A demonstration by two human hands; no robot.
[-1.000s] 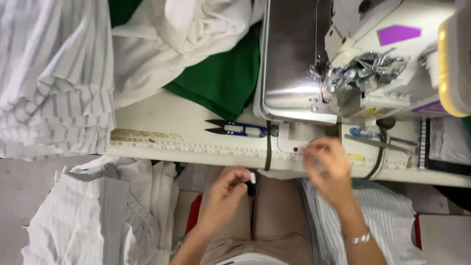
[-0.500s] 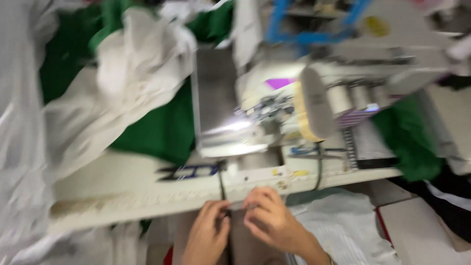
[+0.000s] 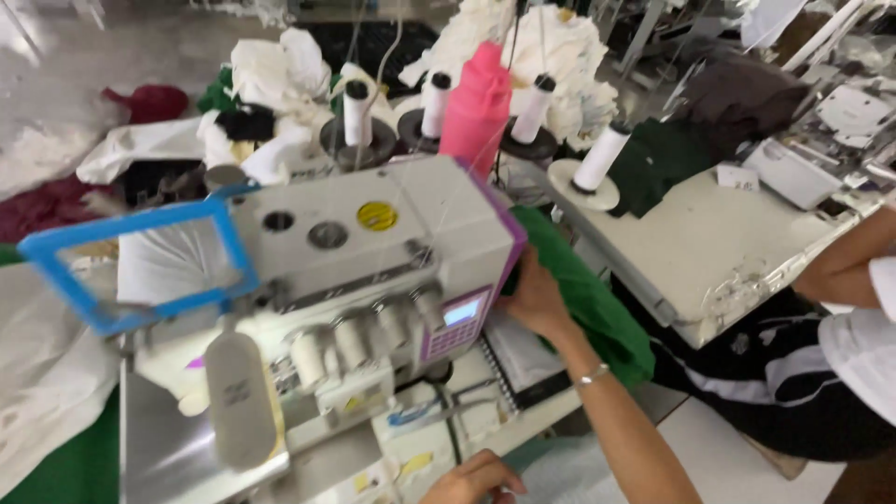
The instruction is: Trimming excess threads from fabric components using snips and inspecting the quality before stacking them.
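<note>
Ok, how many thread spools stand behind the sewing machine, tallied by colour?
White spools: 4
Pink cone: 1
Total: 5

Right of the sewing machine (image 3: 373, 280), passage is blocked by the right hand (image 3: 537, 299), pressed against green cloth (image 3: 588, 299). Thread cones (image 3: 439, 107) and a pink bottle (image 3: 478, 103) crowd the space behind the machine. Beyond the cloth, the neighbouring white table (image 3: 709, 243) offers open surface.
</note>
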